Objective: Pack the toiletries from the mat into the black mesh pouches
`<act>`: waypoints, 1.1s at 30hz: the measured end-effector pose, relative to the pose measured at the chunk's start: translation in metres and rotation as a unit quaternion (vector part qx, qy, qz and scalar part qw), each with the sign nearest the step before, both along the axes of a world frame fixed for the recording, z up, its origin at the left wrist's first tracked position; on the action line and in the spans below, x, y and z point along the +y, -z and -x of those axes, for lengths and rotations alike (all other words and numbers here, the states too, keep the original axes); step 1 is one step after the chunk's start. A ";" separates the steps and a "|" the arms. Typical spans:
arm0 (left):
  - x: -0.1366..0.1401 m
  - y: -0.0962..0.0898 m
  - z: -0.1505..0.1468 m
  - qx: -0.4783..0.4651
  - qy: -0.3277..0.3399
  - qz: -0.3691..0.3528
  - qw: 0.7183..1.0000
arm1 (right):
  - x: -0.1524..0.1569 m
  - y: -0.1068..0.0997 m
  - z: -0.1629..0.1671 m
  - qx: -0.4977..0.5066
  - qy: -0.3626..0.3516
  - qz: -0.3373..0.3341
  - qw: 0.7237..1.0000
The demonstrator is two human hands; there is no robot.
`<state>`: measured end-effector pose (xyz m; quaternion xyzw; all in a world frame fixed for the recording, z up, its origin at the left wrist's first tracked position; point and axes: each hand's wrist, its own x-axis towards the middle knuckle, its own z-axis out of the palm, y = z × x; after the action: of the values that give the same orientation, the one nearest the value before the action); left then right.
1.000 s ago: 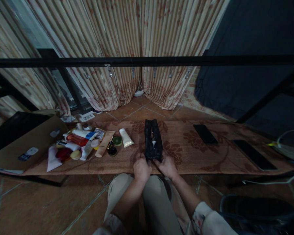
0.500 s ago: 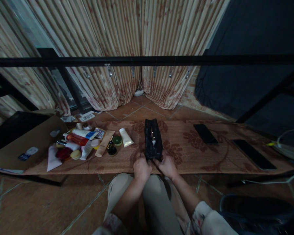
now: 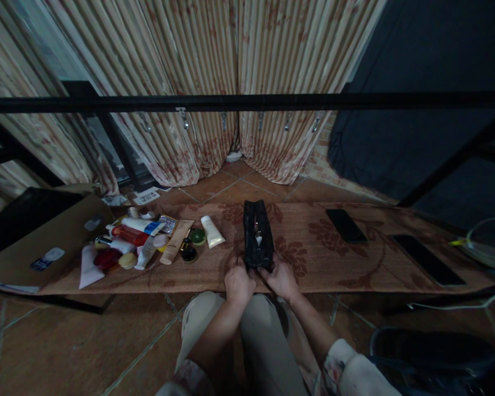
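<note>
A small black zippered pouch point(image 3: 264, 228) stands on the patterned cloth in front of me, its top parted and a few small items glinting inside. At its near end, my left hand point(image 3: 239, 283) closes its fingers on the lower left corner. My right hand point(image 3: 282, 279) grips the lower right corner the same way. Left of the pouch lies a cream tube with a white cap point(image 3: 212, 232). Beside that tube are a round green jar point(image 3: 197, 236), a dark gold-trimmed bottle point(image 3: 187, 250) and a beige tube point(image 3: 176, 242).
A pile of cosmetics, with a red bottle point(image 3: 130, 235), lies against an open cardboard box point(image 3: 61, 242) on the left. Two dark phones, one nearer the middle point(image 3: 346, 225) and one farther right point(image 3: 428, 260), lie flat. A black metal bar point(image 3: 247, 103) crosses behind the table.
</note>
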<state>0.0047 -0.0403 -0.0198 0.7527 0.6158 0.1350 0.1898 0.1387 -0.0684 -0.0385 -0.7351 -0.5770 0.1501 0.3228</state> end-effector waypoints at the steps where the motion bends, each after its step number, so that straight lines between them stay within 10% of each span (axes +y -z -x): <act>1: 0.000 0.000 0.000 0.001 0.001 0.002 1.000 | 0.000 0.000 0.000 0.000 0.000 0.001 1.000; 33: 0.000 -0.001 0.000 0.000 0.000 0.002 1.000 | 0.000 0.001 0.000 0.000 0.001 -0.003 1.000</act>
<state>0.0047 -0.0407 -0.0185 0.7526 0.6158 0.1337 0.1912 0.1386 -0.0685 -0.0399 -0.7347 -0.5765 0.1485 0.3253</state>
